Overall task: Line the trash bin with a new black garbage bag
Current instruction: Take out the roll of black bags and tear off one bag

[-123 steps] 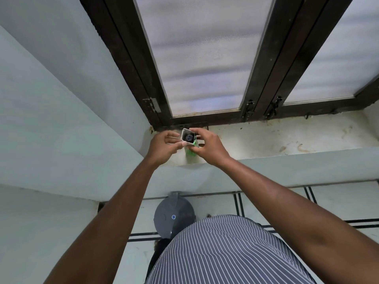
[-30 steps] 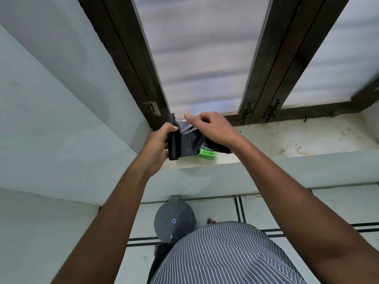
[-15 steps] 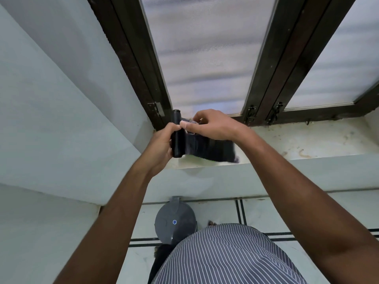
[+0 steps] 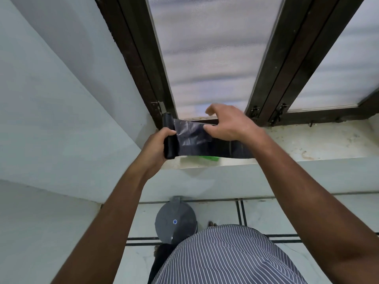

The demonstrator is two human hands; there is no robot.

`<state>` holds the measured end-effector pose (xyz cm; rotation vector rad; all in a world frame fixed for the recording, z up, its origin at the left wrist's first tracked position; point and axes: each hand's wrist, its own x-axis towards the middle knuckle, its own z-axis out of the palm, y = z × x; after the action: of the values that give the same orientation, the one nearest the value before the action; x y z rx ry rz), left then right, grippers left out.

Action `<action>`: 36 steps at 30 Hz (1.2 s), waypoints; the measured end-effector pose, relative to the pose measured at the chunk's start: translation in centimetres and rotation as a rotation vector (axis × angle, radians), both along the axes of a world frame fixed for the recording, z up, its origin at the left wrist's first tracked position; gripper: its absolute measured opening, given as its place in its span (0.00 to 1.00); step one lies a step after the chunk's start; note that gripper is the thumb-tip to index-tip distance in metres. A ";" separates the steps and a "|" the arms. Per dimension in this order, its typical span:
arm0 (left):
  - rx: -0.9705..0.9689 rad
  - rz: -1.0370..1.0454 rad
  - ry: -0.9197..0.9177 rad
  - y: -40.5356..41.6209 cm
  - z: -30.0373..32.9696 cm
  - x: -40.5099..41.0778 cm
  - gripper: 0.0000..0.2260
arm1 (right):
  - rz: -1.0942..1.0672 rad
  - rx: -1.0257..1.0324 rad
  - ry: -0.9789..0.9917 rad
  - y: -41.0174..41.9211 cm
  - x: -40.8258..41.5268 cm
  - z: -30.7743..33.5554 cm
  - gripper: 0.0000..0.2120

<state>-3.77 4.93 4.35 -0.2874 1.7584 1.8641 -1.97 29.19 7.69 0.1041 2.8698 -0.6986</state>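
Observation:
My left hand (image 4: 158, 145) grips a black roll of garbage bags (image 4: 168, 138), held upright above the windowsill. A strip of black bag (image 4: 192, 140) runs from the roll to the right, under my right hand (image 4: 229, 125), which pinches it with thumb and fingers while the upper fingers spread. The strip's far end hangs over the sill's front. Down on the floor stands the round grey trash bin (image 4: 174, 220) with its lid shut, partly hidden by my striped shirt.
A green bag box (image 4: 207, 158) lies on the stained white windowsill (image 4: 307, 140), mostly hidden by the strip. Dark window frames (image 4: 264, 83) rise behind. A pale wall (image 4: 61, 119) stands at the left. The floor is tiled with dark lines.
The roll came out of its box, which now lies on the sill. My right hand has pulled the bag strip further right, off the roll, and its fingers have spread.

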 end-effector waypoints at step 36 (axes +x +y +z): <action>0.102 -0.084 0.023 -0.7 0.4 0.1 0.18 | 0.101 -0.337 -0.121 -1.1 -1.1 -0.5 0.24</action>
<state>-3.66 4.22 4.71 -0.1519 1.6578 1.8961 -3.11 28.05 7.17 -0.0439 2.5805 -1.1001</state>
